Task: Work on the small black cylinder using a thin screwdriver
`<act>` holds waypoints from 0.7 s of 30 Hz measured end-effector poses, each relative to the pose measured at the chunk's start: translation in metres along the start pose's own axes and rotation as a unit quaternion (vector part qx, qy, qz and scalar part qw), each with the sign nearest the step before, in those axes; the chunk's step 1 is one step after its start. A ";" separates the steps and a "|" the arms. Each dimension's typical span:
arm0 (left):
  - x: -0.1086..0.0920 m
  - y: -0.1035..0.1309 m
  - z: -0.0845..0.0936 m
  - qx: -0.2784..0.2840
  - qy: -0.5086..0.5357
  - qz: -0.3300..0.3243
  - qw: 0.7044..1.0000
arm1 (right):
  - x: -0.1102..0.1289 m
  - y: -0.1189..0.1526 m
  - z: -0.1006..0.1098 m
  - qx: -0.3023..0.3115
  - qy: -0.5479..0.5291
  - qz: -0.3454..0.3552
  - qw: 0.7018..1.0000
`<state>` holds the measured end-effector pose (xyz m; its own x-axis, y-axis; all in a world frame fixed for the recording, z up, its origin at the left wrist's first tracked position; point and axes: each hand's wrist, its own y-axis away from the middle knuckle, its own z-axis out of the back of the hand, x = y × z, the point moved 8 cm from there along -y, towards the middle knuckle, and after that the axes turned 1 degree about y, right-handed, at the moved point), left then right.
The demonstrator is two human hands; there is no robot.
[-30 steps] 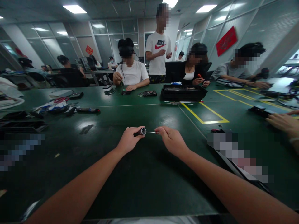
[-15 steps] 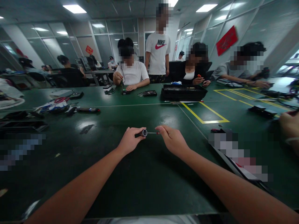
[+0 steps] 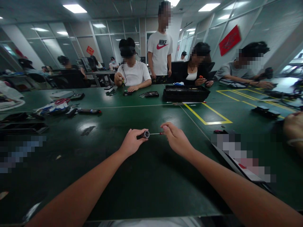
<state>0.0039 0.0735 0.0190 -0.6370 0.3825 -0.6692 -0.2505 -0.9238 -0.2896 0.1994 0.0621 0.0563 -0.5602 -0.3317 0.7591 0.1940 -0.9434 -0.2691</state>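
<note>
My left hand (image 3: 130, 142) is closed around a dark cylindrical part (image 3: 146, 134), whose round, light-rimmed end faces me. From the right, my right hand (image 3: 177, 138) grips a thin screwdriver (image 3: 155, 134) by its red handle, with most of the handle hidden by the fingers. The slim metal shaft lies nearly level, and its tip meets the right side of the cylinder. Both hands are held over the middle of the green table (image 3: 142, 186). Whether the tip sits in a screw is too small to tell.
A black open case (image 3: 186, 94) stands across the table. Gloves and tools (image 3: 55, 107) lie at left, near a pen-like driver (image 3: 90, 111). A flat bag or sheet (image 3: 239, 160) rests at right. Co-workers sit opposite; another person's hand (image 3: 293, 129) shows at the right edge.
My right hand's fingers have loosened and shifted slightly up and right on the screwdriver handle. The left hand and the cylinder have stayed in place.
</note>
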 end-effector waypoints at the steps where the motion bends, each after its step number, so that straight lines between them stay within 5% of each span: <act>1: -0.001 0.000 -0.001 0.002 -0.001 -0.001 1.000 | -0.003 0.000 0.000 -0.005 -0.008 -0.006 1.000; 8: -0.005 -0.002 0.003 -0.011 -0.020 -0.005 1.000 | -0.015 -0.006 -0.002 -0.060 -0.177 -0.009 0.982; 15: -0.016 -0.001 0.000 -0.003 -0.046 -0.036 0.998 | -0.058 -0.010 -0.012 -0.116 -0.437 -0.192 0.871; 21: -0.010 -0.003 -0.002 0.009 -0.043 -0.017 0.999 | -0.054 -0.012 -0.003 -0.122 -0.364 -0.130 0.914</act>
<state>0.0125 0.0727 0.0247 -0.6882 0.4109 -0.5980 -0.2852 -0.9110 -0.2978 0.2247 0.0908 0.0169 0.1404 -0.0946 0.9856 -0.1044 -0.9913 -0.0803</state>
